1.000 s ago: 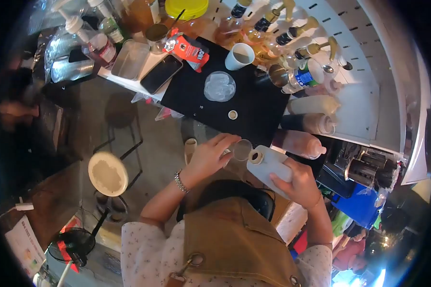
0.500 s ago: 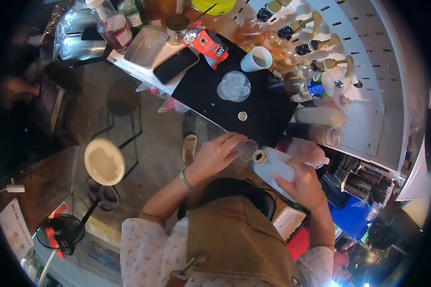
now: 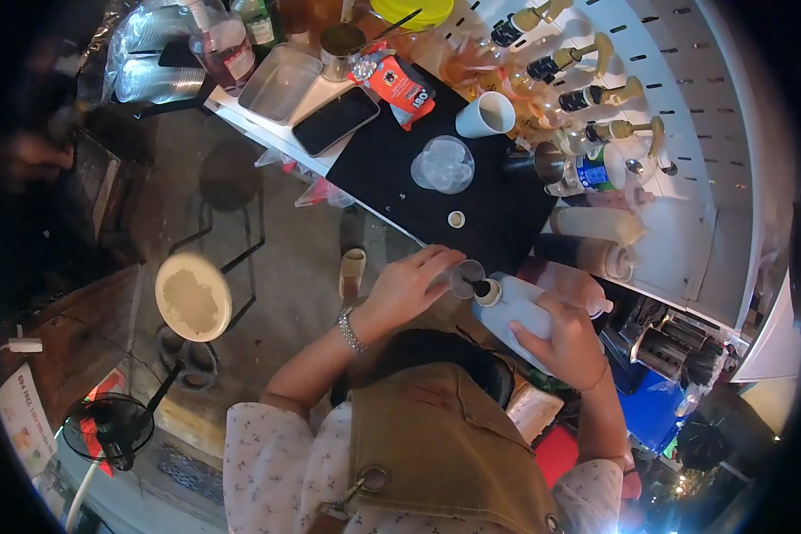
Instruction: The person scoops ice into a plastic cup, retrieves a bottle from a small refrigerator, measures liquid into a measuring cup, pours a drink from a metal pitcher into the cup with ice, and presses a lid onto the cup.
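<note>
My left hand (image 3: 416,287) pinches a small clear cup (image 3: 466,279) just off the front edge of the black mat (image 3: 392,191). My right hand (image 3: 567,343) is wrapped round a whitish plastic bottle (image 3: 514,313), tilted with its mouth at the cup's rim. Dark liquid shows at the bottle's mouth and reaches into the cup. Beyond my hands, a clear cup of ice (image 3: 442,165) stands on the mat, with a small round cap (image 3: 456,219) nearer to me. A white paper cup (image 3: 485,116) stands behind the ice.
A phone (image 3: 336,121), a clear tub (image 3: 281,84) and a red packet (image 3: 402,90) lie at the back left. Pump bottles (image 3: 587,96) and squeeze bottles (image 3: 596,226) line the right. A round stool (image 3: 193,297) stands at the left.
The bottle has tipped further towards the clear cup, and dark liquid now shows at its mouth. The view has shifted, so the tabletop things appear further right.
</note>
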`<action>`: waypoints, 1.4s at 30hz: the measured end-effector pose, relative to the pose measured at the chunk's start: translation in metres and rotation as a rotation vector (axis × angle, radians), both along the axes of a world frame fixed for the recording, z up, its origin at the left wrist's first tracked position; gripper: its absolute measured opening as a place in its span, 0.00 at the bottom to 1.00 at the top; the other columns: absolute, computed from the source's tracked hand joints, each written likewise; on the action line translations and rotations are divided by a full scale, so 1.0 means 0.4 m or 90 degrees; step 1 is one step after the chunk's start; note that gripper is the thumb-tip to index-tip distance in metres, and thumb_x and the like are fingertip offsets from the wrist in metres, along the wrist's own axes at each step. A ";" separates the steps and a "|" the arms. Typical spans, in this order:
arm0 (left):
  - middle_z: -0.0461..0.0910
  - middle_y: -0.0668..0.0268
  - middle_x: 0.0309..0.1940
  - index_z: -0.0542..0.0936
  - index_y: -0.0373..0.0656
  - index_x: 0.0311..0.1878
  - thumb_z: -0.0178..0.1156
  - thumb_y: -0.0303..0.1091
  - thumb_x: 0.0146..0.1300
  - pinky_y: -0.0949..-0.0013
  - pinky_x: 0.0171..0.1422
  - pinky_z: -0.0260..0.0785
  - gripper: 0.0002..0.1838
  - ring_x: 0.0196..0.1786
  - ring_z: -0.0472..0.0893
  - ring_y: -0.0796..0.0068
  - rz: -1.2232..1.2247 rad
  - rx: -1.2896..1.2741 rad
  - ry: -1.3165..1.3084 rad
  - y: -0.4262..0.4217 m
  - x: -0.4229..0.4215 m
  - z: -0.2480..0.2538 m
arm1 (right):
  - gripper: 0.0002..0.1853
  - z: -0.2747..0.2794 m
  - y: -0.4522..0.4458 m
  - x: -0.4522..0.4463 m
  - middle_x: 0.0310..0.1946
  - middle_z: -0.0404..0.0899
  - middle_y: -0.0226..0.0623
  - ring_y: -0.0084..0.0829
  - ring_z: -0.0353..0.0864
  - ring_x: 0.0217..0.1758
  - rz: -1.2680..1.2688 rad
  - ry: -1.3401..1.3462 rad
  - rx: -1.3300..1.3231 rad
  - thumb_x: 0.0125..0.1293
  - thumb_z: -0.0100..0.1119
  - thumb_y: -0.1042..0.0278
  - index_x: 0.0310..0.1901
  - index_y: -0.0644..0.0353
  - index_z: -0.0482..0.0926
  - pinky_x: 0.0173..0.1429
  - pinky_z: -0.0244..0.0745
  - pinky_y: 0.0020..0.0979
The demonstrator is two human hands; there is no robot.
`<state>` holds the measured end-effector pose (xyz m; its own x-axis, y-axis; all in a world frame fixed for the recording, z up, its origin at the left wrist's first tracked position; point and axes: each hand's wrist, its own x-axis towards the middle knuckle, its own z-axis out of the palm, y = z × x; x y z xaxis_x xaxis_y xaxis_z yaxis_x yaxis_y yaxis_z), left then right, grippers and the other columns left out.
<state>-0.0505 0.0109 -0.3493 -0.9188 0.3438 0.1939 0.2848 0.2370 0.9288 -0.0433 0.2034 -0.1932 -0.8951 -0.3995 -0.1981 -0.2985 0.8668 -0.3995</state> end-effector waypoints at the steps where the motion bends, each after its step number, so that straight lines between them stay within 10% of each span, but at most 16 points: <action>1: 0.75 0.63 0.43 0.73 0.46 0.49 0.60 0.23 0.45 0.70 0.37 0.73 0.23 0.35 0.79 0.66 -0.002 -0.001 -0.006 0.002 0.005 0.005 | 0.18 0.005 0.000 0.004 0.18 0.75 0.49 0.44 0.77 0.21 0.002 0.003 0.002 0.49 0.66 0.61 0.32 0.66 0.73 0.26 0.72 0.35; 42: 0.74 0.61 0.44 0.72 0.45 0.49 0.60 0.22 0.44 0.66 0.42 0.73 0.24 0.41 0.78 0.60 0.006 0.018 -0.073 -0.011 0.006 -0.019 | 0.19 0.012 -0.033 -0.027 0.23 0.75 0.51 0.44 0.77 0.25 -0.013 -0.064 0.034 0.49 0.66 0.62 0.37 0.70 0.75 0.32 0.72 0.35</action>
<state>-0.0482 0.0065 -0.3569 -0.9388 0.3306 0.0967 0.1736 0.2117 0.9618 -0.0539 0.1901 -0.1885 -0.8776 -0.3675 -0.3077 -0.2412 0.8934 -0.3791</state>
